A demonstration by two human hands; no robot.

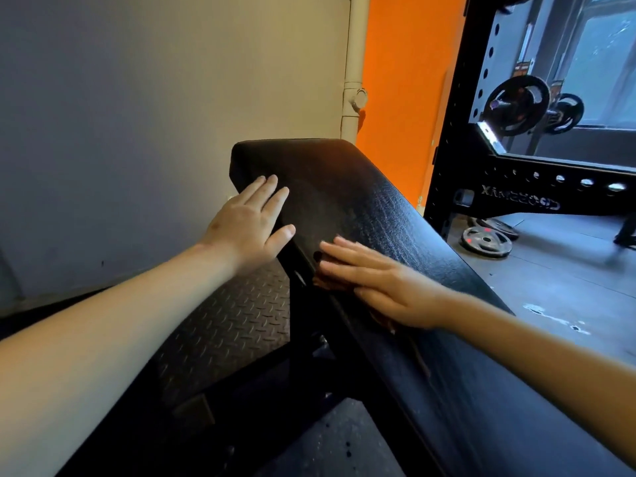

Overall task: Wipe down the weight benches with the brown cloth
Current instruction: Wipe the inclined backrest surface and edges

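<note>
A black padded weight bench (371,201) runs from the upper middle down to the lower right, its surface scuffed. My left hand (251,223) rests flat on the pad's left edge near the top end, fingers straight. My right hand (378,280) presses the brown cloth (330,282) flat against the pad's left side, fingers straight. Most of the cloth is hidden under that hand; only a rumpled brown edge shows at the fingers and below the palm.
A black rack (516,187) with a loaded barbell (519,105) stands at the right. Weight plates (487,241) lie on the grey floor beside it. A white wall and pipe (354,63) are behind the bench. Diamond-pattern matting (220,325) lies under the frame.
</note>
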